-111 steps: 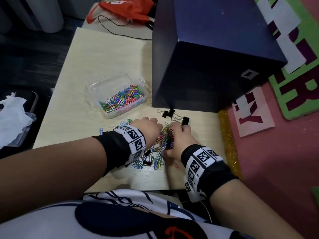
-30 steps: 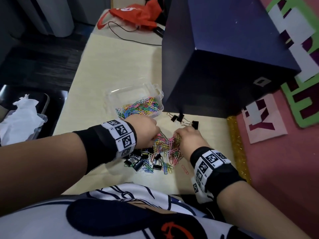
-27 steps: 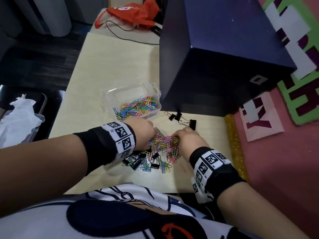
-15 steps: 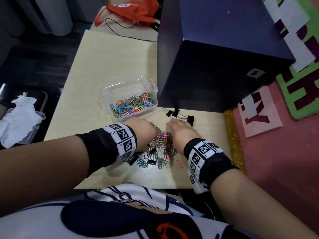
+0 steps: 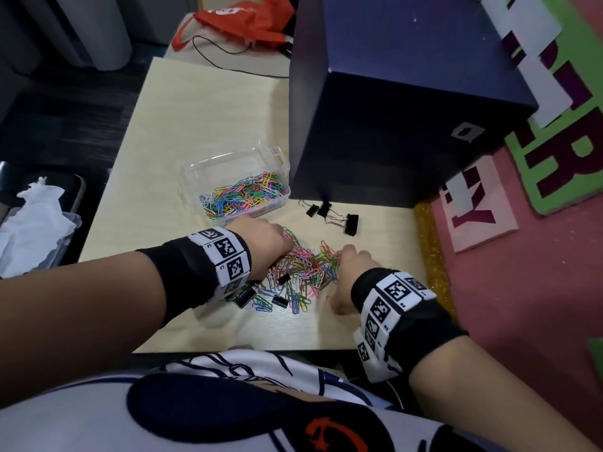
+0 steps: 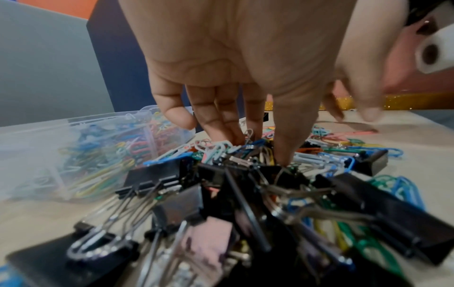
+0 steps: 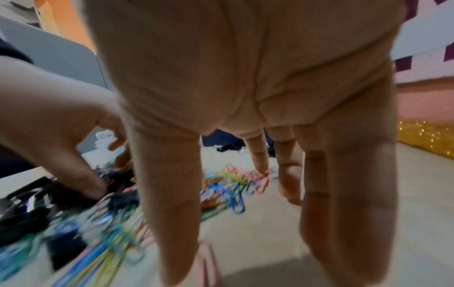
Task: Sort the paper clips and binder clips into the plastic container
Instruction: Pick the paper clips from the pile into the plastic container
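In the head view, the left hand [image 5: 261, 246] and the right hand [image 5: 350, 275] lay on either side of a loose pile of paper clips [image 5: 303, 269] on the table [image 5: 202, 119]. The plastic container [image 5: 236, 184], already holding coloured clips, stood just behind the left hand, beside a dark blue box [image 5: 391, 102]. Three binder clips [image 5: 336, 216] lay apart near the box. The wristbands carried square black-and-white codes; their small letters were not readable.

In the left wrist view, the fingertips [image 6: 236, 136] of the left hand pressed down into the mixed clips, the fingers nearly straight.

In the right wrist view, which was blurred, the fingers [image 7: 343, 194] of the right hand hung straight and spread, holding nothing.
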{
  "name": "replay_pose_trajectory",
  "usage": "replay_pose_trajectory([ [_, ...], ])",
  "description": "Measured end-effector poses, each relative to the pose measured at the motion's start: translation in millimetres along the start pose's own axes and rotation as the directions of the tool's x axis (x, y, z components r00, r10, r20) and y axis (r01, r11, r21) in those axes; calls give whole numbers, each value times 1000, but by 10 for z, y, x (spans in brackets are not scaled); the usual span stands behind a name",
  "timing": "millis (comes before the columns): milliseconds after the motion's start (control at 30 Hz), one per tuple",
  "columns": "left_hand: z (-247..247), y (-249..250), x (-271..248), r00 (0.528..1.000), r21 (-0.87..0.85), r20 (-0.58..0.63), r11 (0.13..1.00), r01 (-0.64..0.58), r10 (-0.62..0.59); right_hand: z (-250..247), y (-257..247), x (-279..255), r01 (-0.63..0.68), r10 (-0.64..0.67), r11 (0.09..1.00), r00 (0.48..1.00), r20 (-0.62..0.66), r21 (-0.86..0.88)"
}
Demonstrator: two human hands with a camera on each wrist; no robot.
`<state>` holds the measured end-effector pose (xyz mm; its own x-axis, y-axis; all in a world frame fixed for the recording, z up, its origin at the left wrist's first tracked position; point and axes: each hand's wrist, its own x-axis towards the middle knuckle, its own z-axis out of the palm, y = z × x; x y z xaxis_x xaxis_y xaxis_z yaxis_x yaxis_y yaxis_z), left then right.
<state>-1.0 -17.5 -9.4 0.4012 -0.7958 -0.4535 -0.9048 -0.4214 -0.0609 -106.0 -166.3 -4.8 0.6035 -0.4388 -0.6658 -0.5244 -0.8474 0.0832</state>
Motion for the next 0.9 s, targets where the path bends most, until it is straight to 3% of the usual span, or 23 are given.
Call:
replay_pose_trajectory([
  [67, 7, 11, 18, 1000, -3, -1, 1000, 3, -3, 108, -40, 0, -5, 5, 999, 1000, 7, 32],
  [233, 49, 31, 7, 1000, -18, -2, 1000, 11, -11, 152, -143, 85, 99, -66, 962, 988, -137, 256],
  [400, 49, -5, 0, 1000, -39, -19, 999, -2, 2, 68, -128, 95, 214, -160, 946, 961, -226, 243],
  [500, 64, -9, -1, 999, -50, -37, 999, -3, 1, 34, -157, 44, 378, -316, 903, 907, -277, 206],
  [600, 51, -38, -4, 999, -156, -25, 987, 35, -40, 70, -250, -5, 487, -462, 871, 858, -224, 67],
  [733, -26, -148, -10, 999, -267, -12, 963, 39, -44, 156, -345, 31, 464, -459, 885, 863, -213, -26],
  [900, -99, -254, 10, 999, -333, -11, 942, 34, -40, 177, -326, 57, 392, -372, 920, 883, -285, 12],
])
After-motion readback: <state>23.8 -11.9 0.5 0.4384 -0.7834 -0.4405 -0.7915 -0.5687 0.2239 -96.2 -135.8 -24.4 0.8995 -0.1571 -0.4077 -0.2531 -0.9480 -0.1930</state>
